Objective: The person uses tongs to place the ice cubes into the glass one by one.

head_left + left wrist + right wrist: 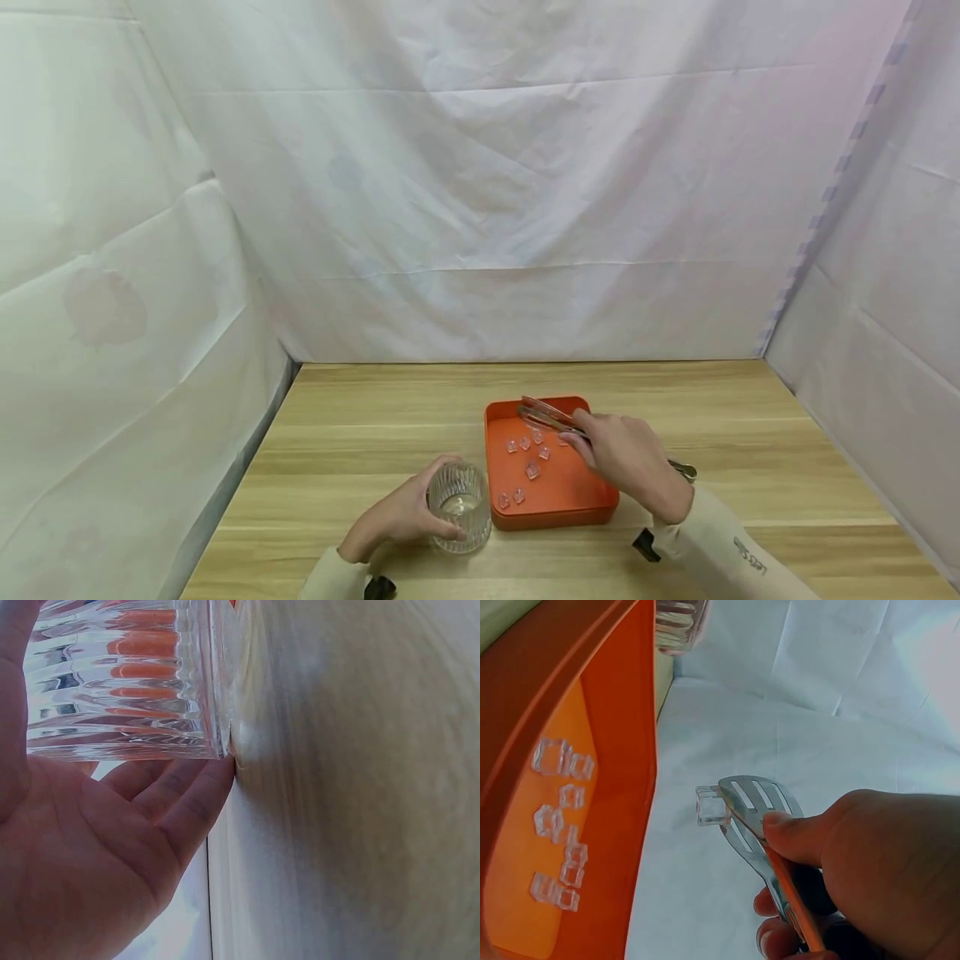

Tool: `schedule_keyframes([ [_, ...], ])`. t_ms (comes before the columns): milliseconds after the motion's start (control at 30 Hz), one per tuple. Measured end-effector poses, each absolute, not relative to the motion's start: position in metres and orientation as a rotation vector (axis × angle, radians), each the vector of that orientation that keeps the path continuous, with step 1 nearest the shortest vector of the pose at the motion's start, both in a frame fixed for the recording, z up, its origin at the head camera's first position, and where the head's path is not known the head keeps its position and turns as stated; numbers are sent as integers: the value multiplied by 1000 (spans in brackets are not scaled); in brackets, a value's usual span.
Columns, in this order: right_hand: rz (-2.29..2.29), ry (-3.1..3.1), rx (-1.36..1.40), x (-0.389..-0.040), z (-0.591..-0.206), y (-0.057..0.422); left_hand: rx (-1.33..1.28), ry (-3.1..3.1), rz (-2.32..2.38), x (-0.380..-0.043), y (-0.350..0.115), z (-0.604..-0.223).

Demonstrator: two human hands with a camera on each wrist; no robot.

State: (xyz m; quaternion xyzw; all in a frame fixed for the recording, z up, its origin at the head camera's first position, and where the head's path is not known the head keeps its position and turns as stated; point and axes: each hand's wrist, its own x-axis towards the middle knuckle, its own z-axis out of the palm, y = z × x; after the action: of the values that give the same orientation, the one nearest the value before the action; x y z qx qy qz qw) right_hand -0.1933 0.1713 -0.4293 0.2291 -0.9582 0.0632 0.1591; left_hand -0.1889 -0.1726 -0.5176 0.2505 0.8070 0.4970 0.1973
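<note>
My left hand (405, 510) grips a clear ribbed glass (471, 521) that stands on the table just left of an orange tray (562, 493). Thumb and fingers curl round the glass's side, as the left wrist view also shows. My right hand (628, 454) holds metal tongs (553, 419) with slotted heads above the tray. In the right wrist view, a clear ice cube (709, 806) is pinched between the tong tips, raised above the tray wall. Several more clear ice cubes (532, 471) lie loose on the tray floor, mostly toward its left side.
The wood-grain table (360, 442) runs to white cloth walls (480, 192) at the back and both sides. The tray has a raised rim all round. The tongs' looped rear end (684, 472) sticks out past my right wrist.
</note>
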Motion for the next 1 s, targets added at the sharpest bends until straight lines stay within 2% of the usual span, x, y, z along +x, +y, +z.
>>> schedule_keyframes([
  [1000,415,-2646,892,-174,-405,117,715,2319,1348,-186,-170,-516],
])
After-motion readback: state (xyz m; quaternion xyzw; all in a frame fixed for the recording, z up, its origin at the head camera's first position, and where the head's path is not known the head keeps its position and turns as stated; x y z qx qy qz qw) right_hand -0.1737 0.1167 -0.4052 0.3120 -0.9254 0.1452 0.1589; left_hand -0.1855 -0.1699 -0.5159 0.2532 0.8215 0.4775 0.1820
